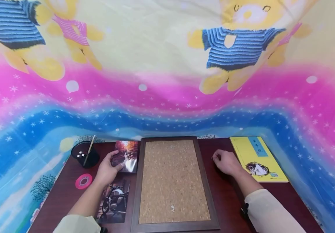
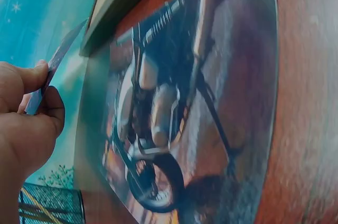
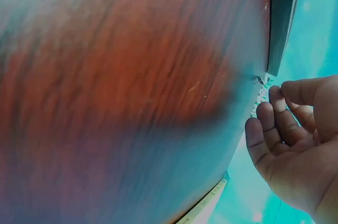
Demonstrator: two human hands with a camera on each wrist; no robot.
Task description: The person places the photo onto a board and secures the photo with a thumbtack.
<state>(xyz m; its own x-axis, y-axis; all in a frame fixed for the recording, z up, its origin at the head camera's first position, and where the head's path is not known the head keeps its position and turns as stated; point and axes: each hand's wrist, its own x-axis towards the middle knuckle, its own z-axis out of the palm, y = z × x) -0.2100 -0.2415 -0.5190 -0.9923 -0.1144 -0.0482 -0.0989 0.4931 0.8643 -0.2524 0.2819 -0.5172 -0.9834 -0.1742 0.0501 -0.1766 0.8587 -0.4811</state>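
The left hand has its grip clamped on a glossy orange-and-dark photo print, best carried flat by its edge near the brown-framed cork board's far left corner; whether the right hand's touching fingertips pinch anything, I cannot tell.

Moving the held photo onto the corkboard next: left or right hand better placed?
Left, I'd say. The left hand already pinches the photo, close beside the corkboard. The right hand is across the board, holding no photo.
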